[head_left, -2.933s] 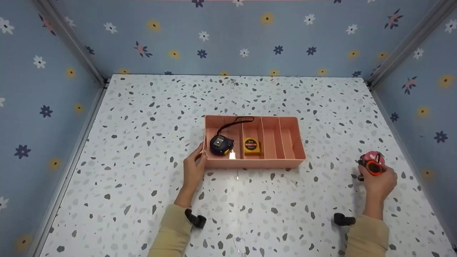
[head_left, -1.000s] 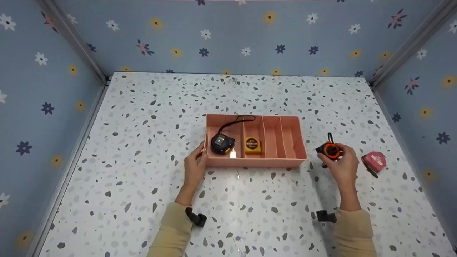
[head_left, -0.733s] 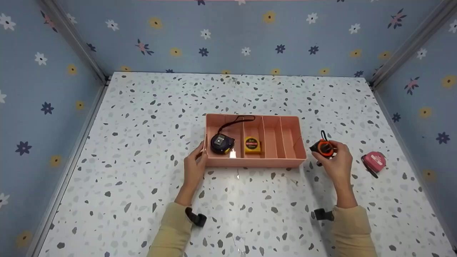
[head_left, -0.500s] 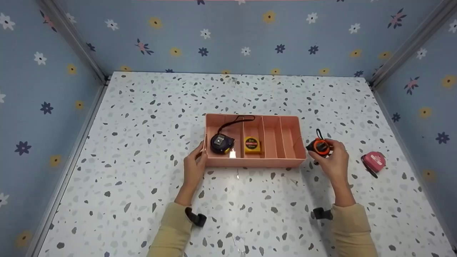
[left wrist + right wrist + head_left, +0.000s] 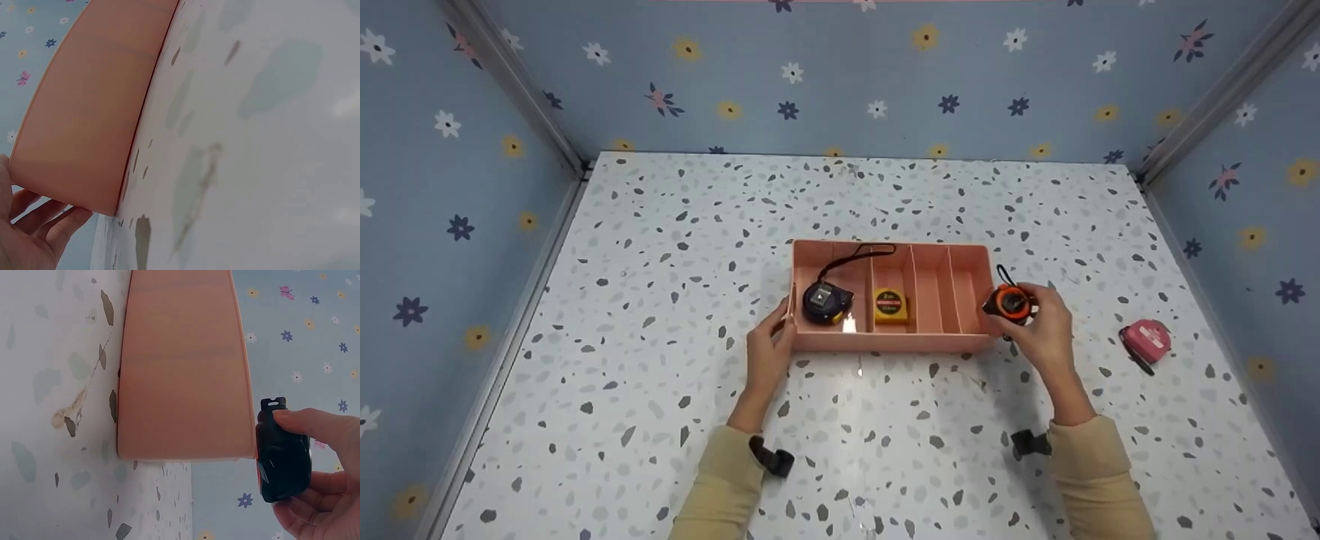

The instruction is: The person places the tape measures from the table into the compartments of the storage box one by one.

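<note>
A pink box (image 5: 885,343) with several compartments stands mid-table. My left hand (image 5: 769,345) grips its left end; in the left wrist view, the fingers (image 5: 64,228) lie against the end wall. Inside, a dark blue tape measure (image 5: 826,302) with a black strap sits in the wide left compartment. A yellow tape measure (image 5: 891,306) sits in the compartment to its right. My right hand (image 5: 1042,330) pinches an orange and black tape measure (image 5: 1009,303) above the box's right rim. The right wrist view shows this tape measure's dark side (image 5: 284,461) beside the rim.
A pink tape measure (image 5: 1146,341) with a dark strap lies on the speckled white table (image 5: 922,465), right of my right hand. Blue flowered panels (image 5: 840,75) enclose the table at the back and both sides.
My right hand has picked the orange and black tape measure up from beside the pink one and carried it left to the box's right edge. The left hand stays at the box.
</note>
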Available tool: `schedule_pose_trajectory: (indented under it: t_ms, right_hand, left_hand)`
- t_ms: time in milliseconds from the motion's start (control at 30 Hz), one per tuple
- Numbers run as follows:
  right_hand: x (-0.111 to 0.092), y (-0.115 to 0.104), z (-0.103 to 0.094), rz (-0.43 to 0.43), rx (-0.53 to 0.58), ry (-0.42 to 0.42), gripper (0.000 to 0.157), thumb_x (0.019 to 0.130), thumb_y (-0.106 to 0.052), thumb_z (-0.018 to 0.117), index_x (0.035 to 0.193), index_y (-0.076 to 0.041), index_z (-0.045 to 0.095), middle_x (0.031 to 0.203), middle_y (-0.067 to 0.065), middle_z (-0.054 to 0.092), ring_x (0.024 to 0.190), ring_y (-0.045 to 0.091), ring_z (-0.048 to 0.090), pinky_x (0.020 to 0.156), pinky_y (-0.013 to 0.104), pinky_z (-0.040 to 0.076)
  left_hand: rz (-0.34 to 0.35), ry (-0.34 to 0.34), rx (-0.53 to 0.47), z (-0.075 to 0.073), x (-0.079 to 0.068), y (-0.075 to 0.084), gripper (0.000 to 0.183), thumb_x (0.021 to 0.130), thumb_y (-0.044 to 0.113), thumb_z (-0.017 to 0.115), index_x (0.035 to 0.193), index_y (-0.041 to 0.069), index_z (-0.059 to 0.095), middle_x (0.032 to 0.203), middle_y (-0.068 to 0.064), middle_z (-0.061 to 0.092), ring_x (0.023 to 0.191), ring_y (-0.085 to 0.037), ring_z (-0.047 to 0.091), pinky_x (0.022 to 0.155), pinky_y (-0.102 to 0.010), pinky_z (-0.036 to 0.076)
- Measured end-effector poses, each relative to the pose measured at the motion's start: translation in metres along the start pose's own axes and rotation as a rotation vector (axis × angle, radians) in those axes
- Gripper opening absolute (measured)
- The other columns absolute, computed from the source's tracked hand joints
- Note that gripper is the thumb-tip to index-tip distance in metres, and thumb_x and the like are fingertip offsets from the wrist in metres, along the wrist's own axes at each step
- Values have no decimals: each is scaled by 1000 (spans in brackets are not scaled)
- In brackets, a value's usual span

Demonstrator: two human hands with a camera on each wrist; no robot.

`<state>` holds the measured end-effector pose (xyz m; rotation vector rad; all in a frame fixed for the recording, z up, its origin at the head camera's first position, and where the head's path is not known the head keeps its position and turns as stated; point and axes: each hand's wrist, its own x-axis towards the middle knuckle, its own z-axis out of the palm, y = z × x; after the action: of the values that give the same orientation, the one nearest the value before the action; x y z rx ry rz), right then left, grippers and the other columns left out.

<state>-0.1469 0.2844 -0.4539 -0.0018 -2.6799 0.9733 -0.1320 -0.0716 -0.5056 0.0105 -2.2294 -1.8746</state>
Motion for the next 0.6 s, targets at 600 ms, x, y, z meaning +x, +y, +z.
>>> schedule_pose_trajectory:
  t_ms: [600]
  right_hand:
    - [11,-18,12,-112,35,-81,57,63,-4,78,114,4,53,104,19,53,93,30,50,75,42,48]
  left_hand:
    - [7,-7,-13,0,0,-1,38,85,-2,46,122,-10,46,123,-22,48,102,-34,53,89,-34,44]
